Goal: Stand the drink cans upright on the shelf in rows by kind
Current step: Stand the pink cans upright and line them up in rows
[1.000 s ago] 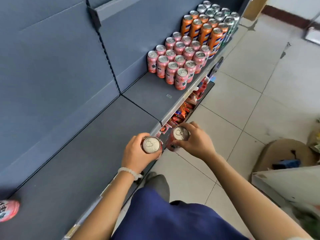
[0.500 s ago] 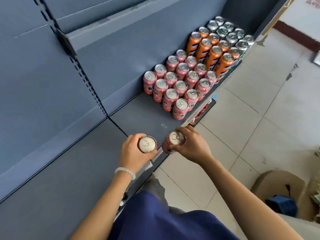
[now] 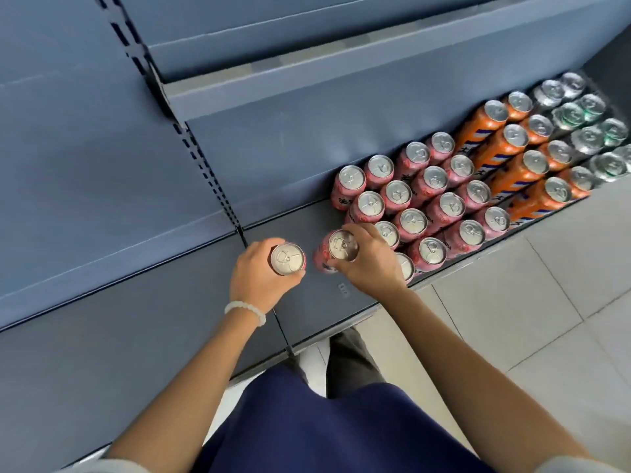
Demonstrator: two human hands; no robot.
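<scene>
Grey-blue metal shelf (image 3: 191,336): right section is stocked, left section bare where visible. On it, left to right: block of upright pink aluminium cans (image 3: 423,203) in rows, then taller orange cans (image 3: 512,165), then silver-green cans (image 3: 580,124) at the far end. Right hand (image 3: 370,264) grasps a pink can (image 3: 336,250) round its top, axis tilted slightly, just beside the block's near-left corner. Left hand (image 3: 259,281) grasps a second pink can (image 3: 288,259), roughly upright, further left over bare shelf. Judgement: right can goes down first, starting a new column touching the block; left follows beside it. Watch for clipping the front-row can (image 3: 404,266) half hidden under the right hand.
</scene>
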